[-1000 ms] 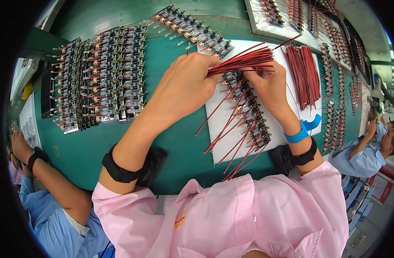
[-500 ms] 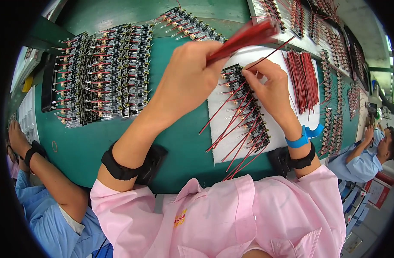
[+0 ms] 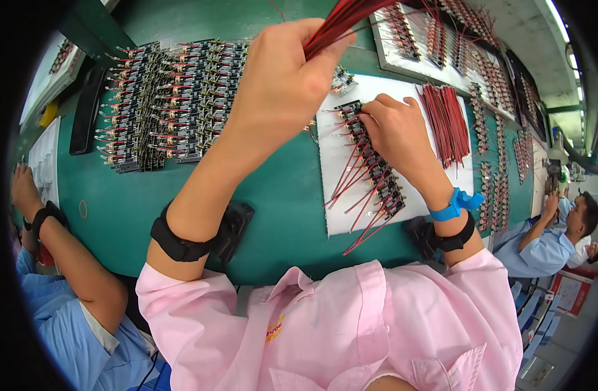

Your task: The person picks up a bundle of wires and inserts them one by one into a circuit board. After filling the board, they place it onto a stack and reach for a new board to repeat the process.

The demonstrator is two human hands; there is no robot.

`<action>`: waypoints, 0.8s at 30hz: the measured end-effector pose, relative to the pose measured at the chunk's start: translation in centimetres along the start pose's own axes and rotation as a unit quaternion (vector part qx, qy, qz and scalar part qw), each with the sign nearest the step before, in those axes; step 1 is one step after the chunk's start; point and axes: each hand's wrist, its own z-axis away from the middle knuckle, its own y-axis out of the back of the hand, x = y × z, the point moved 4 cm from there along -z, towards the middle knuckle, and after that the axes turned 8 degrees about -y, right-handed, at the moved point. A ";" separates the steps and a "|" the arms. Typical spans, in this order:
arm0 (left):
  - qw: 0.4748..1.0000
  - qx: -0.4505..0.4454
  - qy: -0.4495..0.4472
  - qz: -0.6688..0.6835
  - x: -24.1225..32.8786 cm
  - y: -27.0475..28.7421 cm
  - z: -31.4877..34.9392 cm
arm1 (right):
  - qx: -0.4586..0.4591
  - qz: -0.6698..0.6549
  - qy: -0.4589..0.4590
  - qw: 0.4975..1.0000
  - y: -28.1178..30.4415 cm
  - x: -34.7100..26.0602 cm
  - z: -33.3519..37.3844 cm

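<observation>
My left hand (image 3: 283, 85) is raised above the green bench and grips a bundle of red wires (image 3: 351, 16) that fans up and to the right. My right hand (image 3: 393, 133) rests on a row of small black circuit boards (image 3: 377, 173) lying on a white sheet (image 3: 331, 195), its fingertips pinched at the top board. Red wires (image 3: 351, 195) stick out to the left from those boards. Whether the fingers hold a wire is hidden. Both wrists wear black straps, and the right also a blue band.
A large block of assembled boards (image 3: 168, 101) lies at the left of the green bench (image 3: 116, 215). Loose red wires (image 3: 446, 124) lie right of the sheet. Trays of boards (image 3: 442, 39) line the far right. Co-workers in blue sit at the left (image 3: 71, 274) and right (image 3: 560, 228).
My left hand has lifted the red wire bundle up and away from the boards toward the top of the view. My right hand has stayed at the top of the board row.
</observation>
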 end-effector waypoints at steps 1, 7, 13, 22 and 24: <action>1.000 -0.004 -0.004 0.002 0.3 0.0 0.0 | 0.003 0.002 -0.004 1.000 0.1 0.0 0.0; 0.999 -0.019 0.023 0.025 2.9 0.5 -0.6 | -0.072 -0.107 -0.053 0.990 -0.6 2.3 -1.0; 0.999 -0.014 -0.013 0.034 5.3 1.2 -0.7 | 0.061 -0.203 -0.074 0.974 3.5 4.4 2.7; 0.980 -0.174 0.009 -0.094 1.3 -0.2 -0.8 | -0.148 -0.647 -0.454 0.595 3.3 1.5 16.6; 0.948 -0.258 0.101 -0.159 -0.8 -1.7 -0.3 | -0.129 -0.698 -0.471 0.524 2.8 1.1 17.4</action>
